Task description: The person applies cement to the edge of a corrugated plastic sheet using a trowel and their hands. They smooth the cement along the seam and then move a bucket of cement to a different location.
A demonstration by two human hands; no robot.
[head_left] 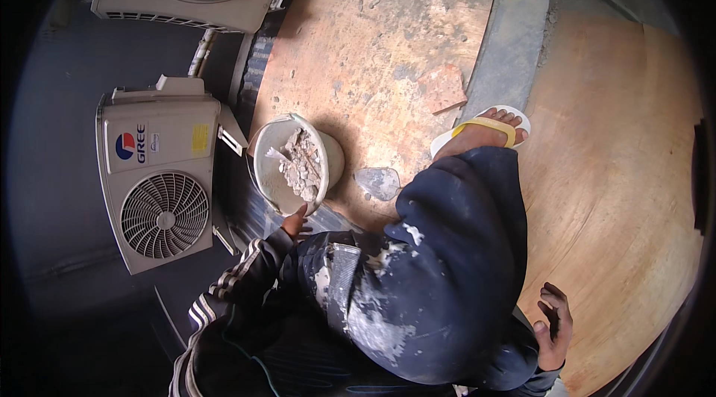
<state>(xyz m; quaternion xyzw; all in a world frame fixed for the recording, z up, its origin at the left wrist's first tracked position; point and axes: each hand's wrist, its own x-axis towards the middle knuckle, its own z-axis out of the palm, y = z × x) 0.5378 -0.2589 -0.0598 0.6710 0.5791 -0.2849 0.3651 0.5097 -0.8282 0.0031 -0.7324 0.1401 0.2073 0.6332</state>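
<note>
My left hand (295, 222) is at the near rim of a pale plastic bucket (335, 162), its thumb up against the edge and its fingers partly hidden below it. Broken mortar and rubble (302, 166) lie inside the bucket, with a crumpled whitish scrap among them. To the bucket's right, a grey trowel blade (378, 183) rests flat on the board; my knee hides any handle. Out past my bent leg on the right, my right hand (553, 326) hangs with loosely curled, parted fingers and nothing in it.
Two outdoor air-conditioner units (160, 173) stand along the left. Dusty plywood sheets (373, 39) cover the floor, with a grey strip (514, 39) between them. A broken reddish tile piece (443, 89) lies ahead of my sandalled foot (485, 128). Corrugated metal (257, 218) borders the bucket.
</note>
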